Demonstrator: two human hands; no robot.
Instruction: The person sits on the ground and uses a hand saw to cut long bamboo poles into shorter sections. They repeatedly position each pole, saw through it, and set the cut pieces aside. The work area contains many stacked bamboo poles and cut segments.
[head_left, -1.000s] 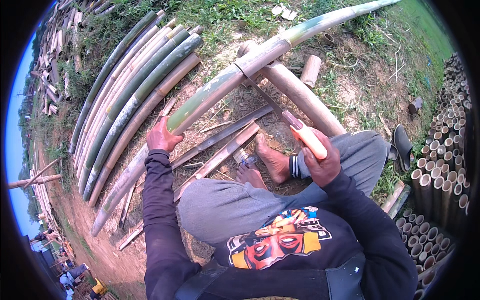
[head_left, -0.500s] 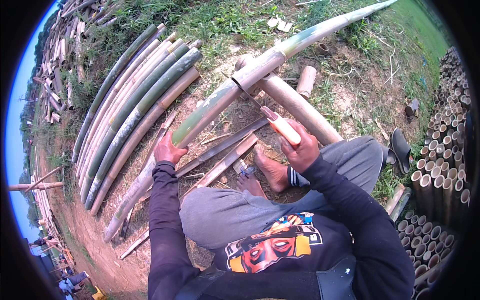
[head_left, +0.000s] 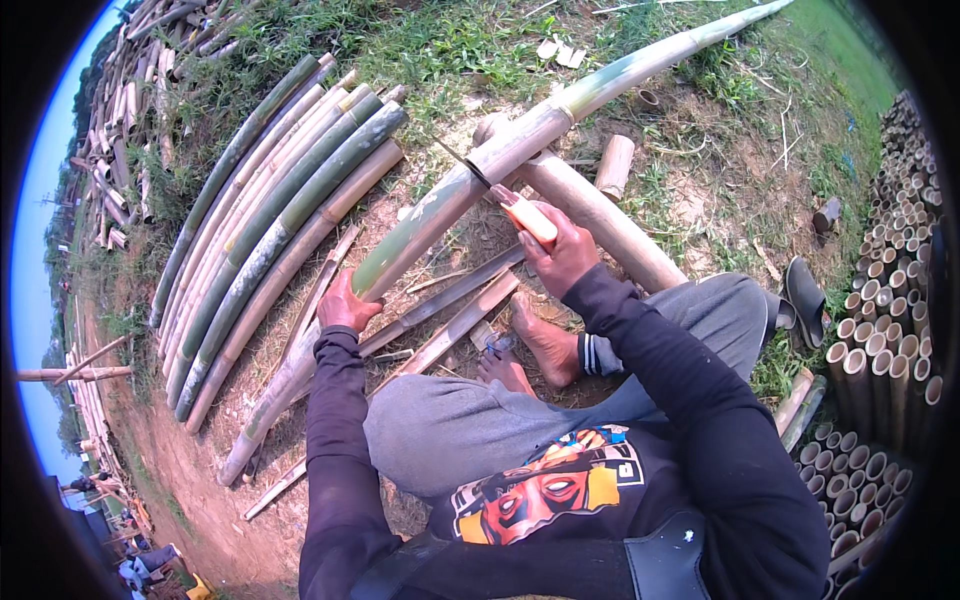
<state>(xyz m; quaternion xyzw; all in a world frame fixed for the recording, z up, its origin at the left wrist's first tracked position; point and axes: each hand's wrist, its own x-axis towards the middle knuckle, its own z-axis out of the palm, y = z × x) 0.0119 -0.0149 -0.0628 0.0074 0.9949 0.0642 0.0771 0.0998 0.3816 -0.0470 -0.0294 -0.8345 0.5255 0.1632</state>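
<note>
Head view: we sit on bare ground with one long bamboo pole slanting across in front of us, green at the thin far end and pale where we work. It lies over a thicker pale log that crosses beneath it, which lifts the working stretch off the dirt, so the blade can meet it cleanly.

Our left hand is pressed on the pole's lower part, fingers wrapped over its curve, apparently to pin it so it cannot roll or slide. Our right hand is clenched around the pale handle of a knife; its dark blade lies against the pole just where it crosses the log, edge angled into the surface. Holding it close to that support likely keeps the pole from flexing under the stroke.

Our bare feet rest near split strips lying on the ground below the pole. To the left a row of stacked poles lies side by side, well apart from the one in hand. At the right edge stands a bank of cut tubes, their open ends facing us, with a dark sandal beside it and a short offcut beyond the log.
</note>
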